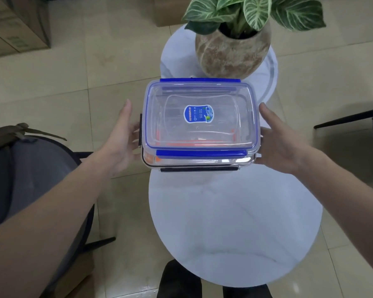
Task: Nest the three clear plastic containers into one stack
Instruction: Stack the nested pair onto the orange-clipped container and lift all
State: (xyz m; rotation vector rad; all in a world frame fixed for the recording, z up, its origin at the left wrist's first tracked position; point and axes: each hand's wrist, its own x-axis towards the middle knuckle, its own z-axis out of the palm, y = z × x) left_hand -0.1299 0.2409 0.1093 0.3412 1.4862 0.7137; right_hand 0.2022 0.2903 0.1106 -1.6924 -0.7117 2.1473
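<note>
So the blue-clip box [200, 117] sits lid-on atop a bigger black-clip box [199, 166], with something orange-rimmed [181, 144] showing through the clear plastic, probably the third one inside. The stack is on the far edge of the white round table [235, 222], close to the potted plant [233, 50]. Left hand [121, 143] and right hand [282, 143] flank it, fingers spread open. The left touches the side; I can't tell about the right. Looks like squaring it up so it won't slide off.
</note>
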